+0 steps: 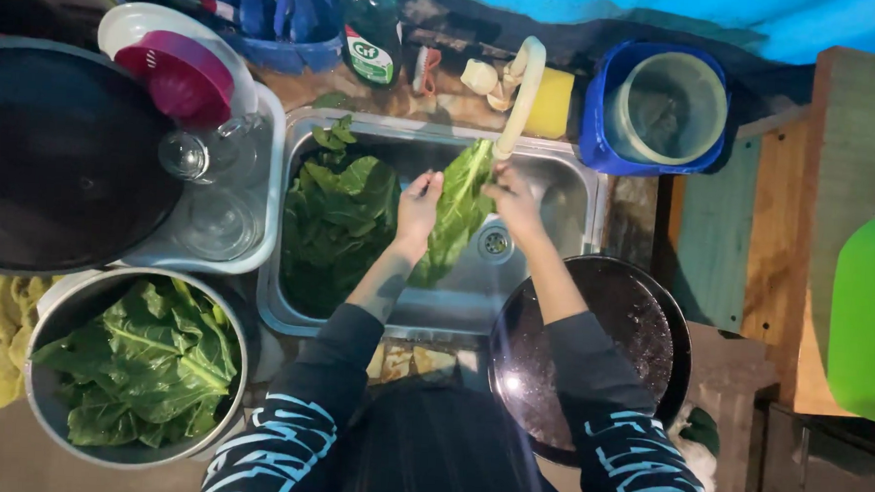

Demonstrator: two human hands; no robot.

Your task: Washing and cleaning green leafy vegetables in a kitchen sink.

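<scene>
Both hands over steel sink (567, 198), under pale tap (523, 87). Left hand (419, 204) and right hand (511, 202) each pinching an edge of big green leaf (456, 217). Leaf hangs between them, long axis running tap-to-body. Leaf pile (335, 217) just left, nearer left hand.

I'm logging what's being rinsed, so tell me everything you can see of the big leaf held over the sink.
The large green leaf is long and broad, with a pale midrib and crinkled, glossy blade, like chard or collard. It hangs roughly upright over the steel sink, its top under the curved pale tap spout. The left hand grips its left edge and the right hand its right edge. Its lower tip droops toward the drain.
</scene>
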